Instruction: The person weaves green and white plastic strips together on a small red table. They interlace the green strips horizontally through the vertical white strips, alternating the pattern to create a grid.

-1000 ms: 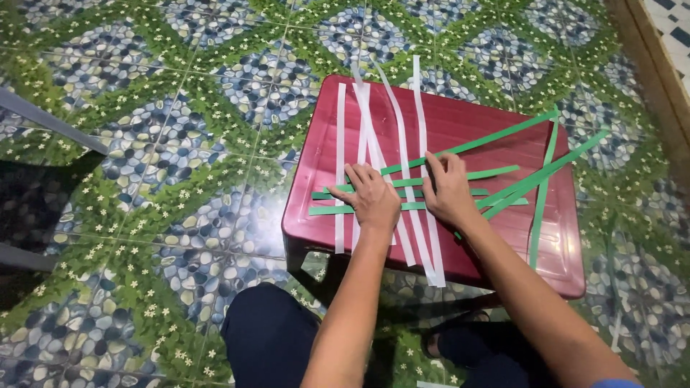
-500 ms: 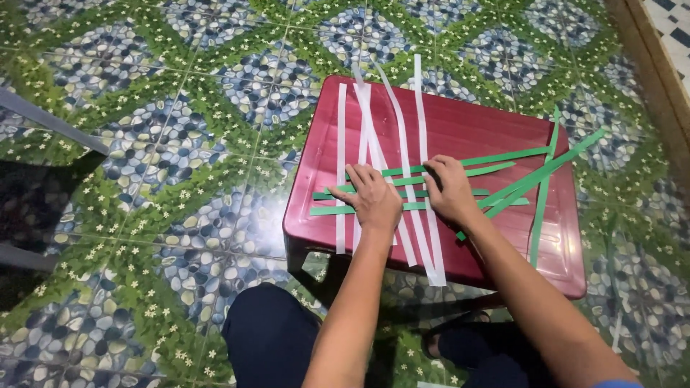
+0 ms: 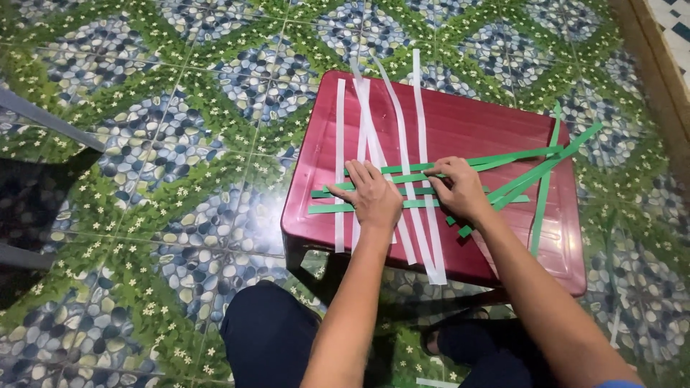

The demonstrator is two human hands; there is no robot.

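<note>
On the low red plastic table [image 3: 460, 122], the left hand [image 3: 375, 197] presses flat, fingers spread, on white paper strips [image 3: 418, 108] near the front edge. The right hand [image 3: 460, 188], fingers together, pinches a green paper strip [image 3: 503, 158] mid-weave; it looks ready to thread across.

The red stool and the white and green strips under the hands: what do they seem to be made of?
The red stool looks like moulded plastic: glossy, with ribbed grooves and rounded corners. The white strips and green strips look like thin paper or similar sheet, matte, lying flat and bending easily; which one cannot be told. The left hand and right hand press on them.
</note>
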